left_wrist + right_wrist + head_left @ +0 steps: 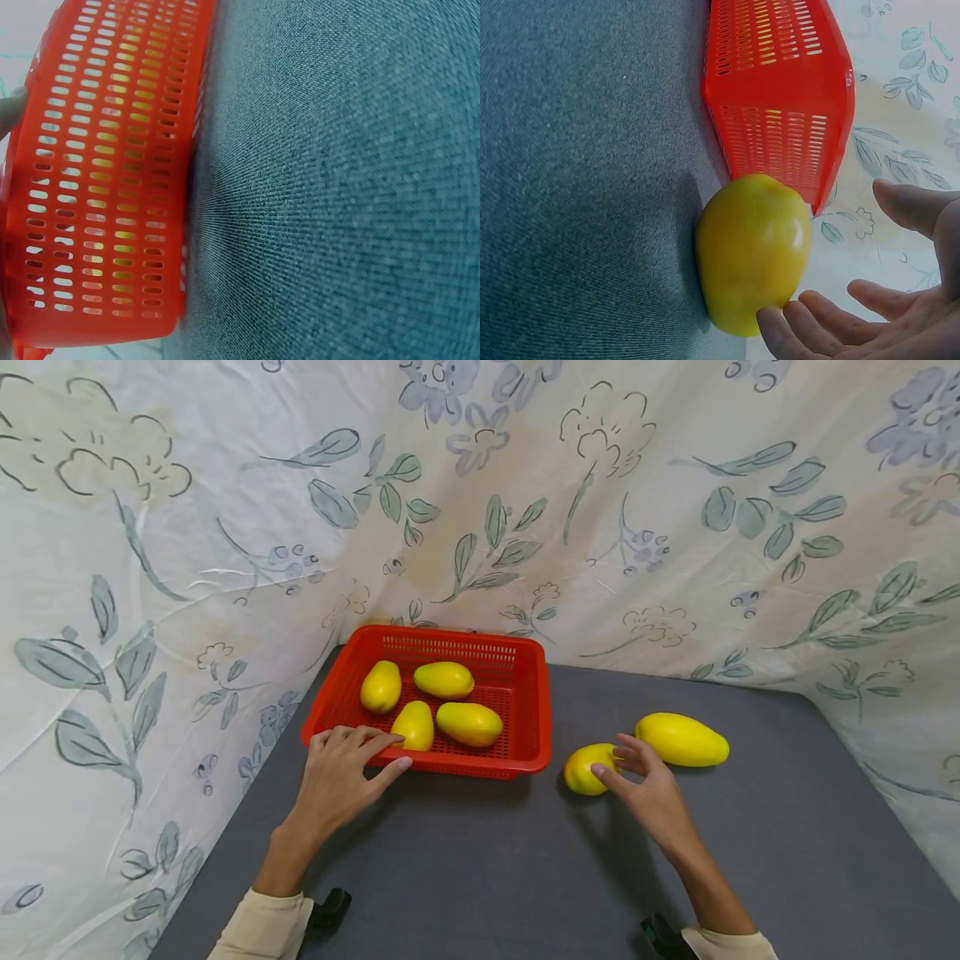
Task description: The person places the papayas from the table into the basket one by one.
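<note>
A red plastic basket with slotted walls stands on the grey cloth, and several yellow mangoes lie inside it. My left hand holds the basket's near rim at its left part, fingers over the edge and thumb along the front. In the left wrist view the slotted wall fills the left side, with only a bit of the hand showing. To the right of the basket a single mango rests on the cloth. My right hand is beside it, thumb and fingers spread apart, fingertips right at its surface.
A larger, longer yellow fruit lies on the grey cloth behind the right hand. Floral fabric hangs behind the table and along its sides. The basket's far side is close to the back fabric.
</note>
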`<action>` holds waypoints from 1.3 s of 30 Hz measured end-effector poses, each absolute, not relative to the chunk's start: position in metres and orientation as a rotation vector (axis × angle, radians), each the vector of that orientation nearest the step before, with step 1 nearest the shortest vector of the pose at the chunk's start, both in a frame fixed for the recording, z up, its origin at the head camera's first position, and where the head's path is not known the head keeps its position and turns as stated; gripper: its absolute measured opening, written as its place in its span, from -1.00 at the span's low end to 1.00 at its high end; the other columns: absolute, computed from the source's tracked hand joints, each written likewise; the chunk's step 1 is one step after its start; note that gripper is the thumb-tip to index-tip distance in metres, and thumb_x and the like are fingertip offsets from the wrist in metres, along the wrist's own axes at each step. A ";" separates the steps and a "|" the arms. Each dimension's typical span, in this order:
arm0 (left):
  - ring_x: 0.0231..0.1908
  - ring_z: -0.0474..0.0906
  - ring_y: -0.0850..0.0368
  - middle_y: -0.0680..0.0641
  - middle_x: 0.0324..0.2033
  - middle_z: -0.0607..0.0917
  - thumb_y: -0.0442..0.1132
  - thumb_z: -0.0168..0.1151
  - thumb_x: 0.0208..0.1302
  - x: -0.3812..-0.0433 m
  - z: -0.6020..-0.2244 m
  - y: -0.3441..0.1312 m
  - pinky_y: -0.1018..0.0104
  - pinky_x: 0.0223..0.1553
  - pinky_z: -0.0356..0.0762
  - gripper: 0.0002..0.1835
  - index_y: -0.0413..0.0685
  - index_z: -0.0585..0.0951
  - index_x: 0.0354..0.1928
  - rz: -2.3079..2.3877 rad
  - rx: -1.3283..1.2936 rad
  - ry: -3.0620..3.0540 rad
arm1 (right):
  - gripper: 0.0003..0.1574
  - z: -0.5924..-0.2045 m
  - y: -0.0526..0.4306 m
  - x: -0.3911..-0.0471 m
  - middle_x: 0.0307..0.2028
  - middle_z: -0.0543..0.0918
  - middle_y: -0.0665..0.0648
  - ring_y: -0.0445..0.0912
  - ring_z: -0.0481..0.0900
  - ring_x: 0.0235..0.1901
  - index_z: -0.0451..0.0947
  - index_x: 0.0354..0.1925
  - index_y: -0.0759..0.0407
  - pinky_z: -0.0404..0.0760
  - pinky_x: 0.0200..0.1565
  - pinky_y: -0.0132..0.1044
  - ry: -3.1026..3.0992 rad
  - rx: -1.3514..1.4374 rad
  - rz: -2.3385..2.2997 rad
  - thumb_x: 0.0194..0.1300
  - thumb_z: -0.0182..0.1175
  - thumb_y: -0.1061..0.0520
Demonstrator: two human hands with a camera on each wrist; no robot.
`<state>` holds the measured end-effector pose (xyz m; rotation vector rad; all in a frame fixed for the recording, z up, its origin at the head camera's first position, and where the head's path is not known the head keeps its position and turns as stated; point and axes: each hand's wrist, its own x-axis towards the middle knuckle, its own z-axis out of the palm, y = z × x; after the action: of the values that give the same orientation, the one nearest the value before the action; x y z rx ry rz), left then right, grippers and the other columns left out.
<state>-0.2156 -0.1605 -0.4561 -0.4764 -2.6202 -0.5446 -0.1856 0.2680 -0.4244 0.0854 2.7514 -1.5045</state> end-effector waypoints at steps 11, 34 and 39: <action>0.06 0.54 -0.17 -0.11 0.05 0.74 0.25 0.36 0.32 -0.216 -0.457 -0.162 -0.22 0.15 0.29 -0.50 0.15 0.79 0.14 -0.533 -0.476 -2.623 | 0.11 -0.430 0.270 -0.188 0.48 0.40 0.36 0.28 0.36 0.46 0.09 0.66 0.13 0.41 0.37 0.31 2.737 0.139 -1.443 0.45 0.34 -0.27; 0.08 0.53 -0.17 -0.11 0.05 0.74 0.27 0.35 0.32 -0.214 -0.457 -0.164 -0.23 0.17 0.28 -0.48 0.16 0.79 0.15 -0.531 -0.472 -2.638 | 0.06 -0.446 0.269 -0.188 0.51 0.34 0.41 0.36 0.35 0.45 0.24 0.59 0.20 0.48 0.30 0.31 2.744 0.122 -1.290 0.36 0.46 -0.16; 0.07 0.53 -0.17 -0.10 0.05 0.74 0.26 0.36 0.32 -0.214 -0.456 -0.164 -0.22 0.15 0.28 -0.50 0.16 0.79 0.15 -0.542 -0.477 -2.631 | 0.06 -0.446 0.269 -0.188 0.49 0.36 0.43 0.36 0.39 0.41 0.24 0.59 0.21 0.54 0.26 0.28 2.758 0.122 -1.271 0.36 0.47 -0.14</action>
<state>-0.2141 -0.1644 -0.4561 -0.4772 -2.6305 -0.5425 -0.1881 0.2687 -0.4459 0.1220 2.7577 -1.2705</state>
